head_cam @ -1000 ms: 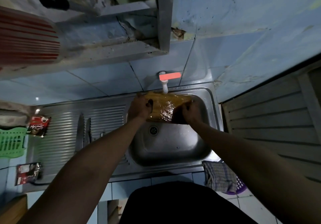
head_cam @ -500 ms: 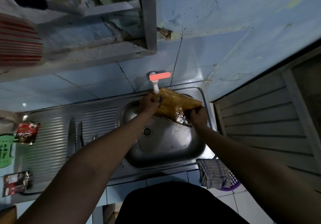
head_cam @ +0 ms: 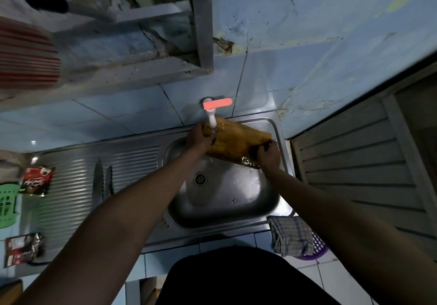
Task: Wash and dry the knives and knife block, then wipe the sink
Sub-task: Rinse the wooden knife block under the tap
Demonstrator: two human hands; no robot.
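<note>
Here both hands hold the knife block [head_cam: 238,142] over the back of the sink [head_cam: 227,200], right under the white tap [head_cam: 211,120] with its red lever [head_cam: 217,103]. The block is wooden, wet and shiny, and lies tilted, its left end high beside the tap and its right end lower toward the sink's right rim. The left hand [head_cam: 198,137] clasps the left end, fingers curled round it, a firm grasping grip just below the spout. The right hand [head_cam: 268,154] takes the right end, fingers bent over the top edge and the thumb side underneath, also a closed grip on the wood. Whether water is running cannot be told, though the basin below looks wet around the drain [head_cam: 200,178]. Two knives [head_cam: 102,184] lie side by side on the ribbed drainboard [head_cam: 63,186] left of the basin, blades pointing away from the person, well apart from the block. Farther left on the tabletop sit a red sachet [head_cam: 36,181], a second sachet [head_cam: 22,249] nearer the front edge, and part of a green basket [head_cam: 8,205]. A checked cloth [head_cam: 289,235] hangs at the front right corner of the sink, over a purple basket [head_cam: 316,250].
</note>
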